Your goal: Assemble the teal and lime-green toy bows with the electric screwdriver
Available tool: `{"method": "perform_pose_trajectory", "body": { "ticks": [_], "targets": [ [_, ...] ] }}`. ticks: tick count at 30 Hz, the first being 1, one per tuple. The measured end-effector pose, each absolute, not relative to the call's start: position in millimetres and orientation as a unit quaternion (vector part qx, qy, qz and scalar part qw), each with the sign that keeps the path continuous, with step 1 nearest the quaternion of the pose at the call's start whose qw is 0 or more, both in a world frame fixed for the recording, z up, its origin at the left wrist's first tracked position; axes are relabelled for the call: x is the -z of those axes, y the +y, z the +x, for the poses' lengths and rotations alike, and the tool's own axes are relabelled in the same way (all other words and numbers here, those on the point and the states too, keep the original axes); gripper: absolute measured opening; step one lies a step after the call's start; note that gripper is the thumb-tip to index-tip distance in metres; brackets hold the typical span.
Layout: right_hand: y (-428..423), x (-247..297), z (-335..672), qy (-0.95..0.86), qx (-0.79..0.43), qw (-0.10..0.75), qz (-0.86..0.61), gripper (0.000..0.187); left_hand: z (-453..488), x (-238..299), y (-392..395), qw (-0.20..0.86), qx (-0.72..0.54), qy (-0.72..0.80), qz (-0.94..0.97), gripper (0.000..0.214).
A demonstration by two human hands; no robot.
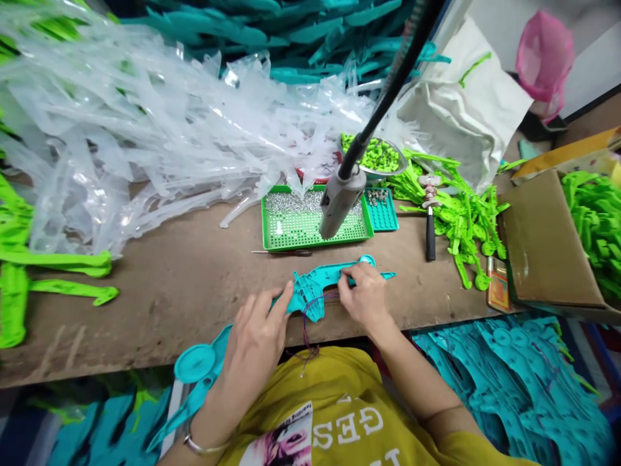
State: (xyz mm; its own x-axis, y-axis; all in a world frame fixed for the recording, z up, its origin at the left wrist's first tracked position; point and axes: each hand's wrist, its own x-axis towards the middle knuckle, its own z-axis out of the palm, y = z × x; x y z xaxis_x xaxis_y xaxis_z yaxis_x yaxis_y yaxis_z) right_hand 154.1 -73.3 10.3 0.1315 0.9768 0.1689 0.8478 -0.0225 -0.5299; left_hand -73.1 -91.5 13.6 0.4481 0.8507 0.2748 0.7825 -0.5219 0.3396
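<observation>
A long teal plastic part (310, 294) with a ribbed inner side lies on the bench in front of me. My left hand (259, 333) rests over its left stretch, fingers closed around the edge and thumb along the top. Thin dark red and blue wires (305, 327) run across the part's middle and hang toward my shirt. On the part's right arm, the fingertips of my right hand (365, 294) are pinched together; what is between them is hidden. Past my left wrist, a round teal disc (195, 364) and a tapering teal end stick out over the bench edge.
A green tray (315, 239) of small screws and a teal tray (383, 217) stand behind the part, with a screwdriver (281, 252) in front. A lamp-like tool (342, 200) hangs overhead. Clear plastic pieces (160, 123), green parts (466, 220) and a carton (548, 239) surround the bench.
</observation>
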Motion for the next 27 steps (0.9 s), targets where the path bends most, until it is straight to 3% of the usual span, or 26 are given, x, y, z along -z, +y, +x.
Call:
{"method": "perform_pose_trajectory", "body": {
  "ticks": [6, 8, 13, 16, 20, 24, 27],
  "targets": [
    [-42.6, -23.4, 191.5, -0.689, -0.097, 0.267, -0.667, 0.024, -80.0, -7.6, -87.0, 0.091, -0.215, 0.474, 0.849, 0.055],
    [-9.0, -30.8, 222.5, -0.666, -0.027, 0.261, -0.699, 0.028, -81.3, -6.1, -86.0, 0.089, -0.220, 0.471, 0.849, 0.053],
    [69.2, -22.9, 277.3, -0.612, 0.070, 0.105, -0.781, 0.028, -77.9, -6.6, -86.2, 0.083, -0.220, 0.474, 0.848, 0.050],
    [87.7, -10.4, 284.0, -0.608, 0.069, 0.076, -0.787, 0.028, -75.1, -9.2, -87.4, 0.089, -0.215, 0.478, 0.847, 0.049],
    [76.1, -14.2, 273.9, -0.584, 0.030, 0.171, -0.793, 0.024, -74.4, -11.4, -88.0, 0.106, -0.202, 0.486, 0.844, 0.049],
    [25.1, -32.0, 241.1, -0.584, -0.199, 0.342, -0.708, 0.019, -74.4, -12.0, -87.3, 0.120, -0.193, 0.491, 0.841, 0.047],
    [-18.0, -35.1, 211.5, -0.590, -0.331, 0.353, -0.646, 0.018, -73.4, -12.7, -86.2, 0.124, -0.196, 0.497, 0.836, 0.046]
  ]
}}
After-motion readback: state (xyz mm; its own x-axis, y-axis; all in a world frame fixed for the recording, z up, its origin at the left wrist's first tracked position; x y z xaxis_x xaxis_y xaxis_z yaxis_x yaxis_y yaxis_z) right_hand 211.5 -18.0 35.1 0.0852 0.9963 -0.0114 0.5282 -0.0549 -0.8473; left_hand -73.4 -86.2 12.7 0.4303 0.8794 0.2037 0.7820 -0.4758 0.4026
